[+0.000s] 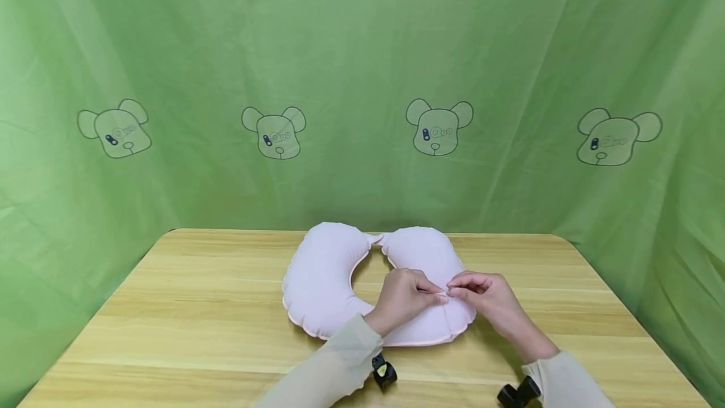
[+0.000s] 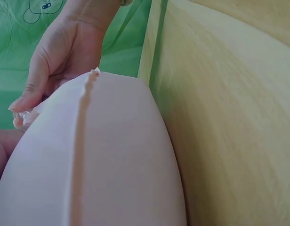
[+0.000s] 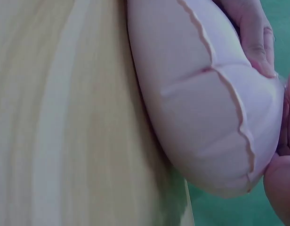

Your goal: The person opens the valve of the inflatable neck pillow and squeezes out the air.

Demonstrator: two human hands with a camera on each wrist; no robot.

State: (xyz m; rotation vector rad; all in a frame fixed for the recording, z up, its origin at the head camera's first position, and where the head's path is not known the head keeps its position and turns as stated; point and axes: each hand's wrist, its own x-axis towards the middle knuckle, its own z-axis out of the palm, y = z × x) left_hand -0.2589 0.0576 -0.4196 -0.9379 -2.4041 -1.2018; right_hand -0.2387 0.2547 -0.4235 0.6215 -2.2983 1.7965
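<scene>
A pale pink, U-shaped inflatable neck pillow [image 1: 323, 269] lies plump on the table, its two ends at the far side. At the near right part of the pillow, my left hand [image 1: 403, 298] pinches the base of a small clear valve [image 2: 23, 114] with thumb and fingers. Facing it, my right hand [image 1: 493, 301] pinches the valve's tip between thumb and forefinger. The fingertips of both hands nearly meet and hide most of the valve. A wavy seam [image 3: 241, 117] runs along the pillow's outer edge.
The wooden table [image 1: 187, 307] carries the pillow near its middle. Behind and at both sides hangs a green cloth [image 1: 362, 49] with bear-head prints. A short strap [image 1: 376, 239] joins the pillow's ends. Black wrist cameras [image 1: 385, 373] sit below both cuffs.
</scene>
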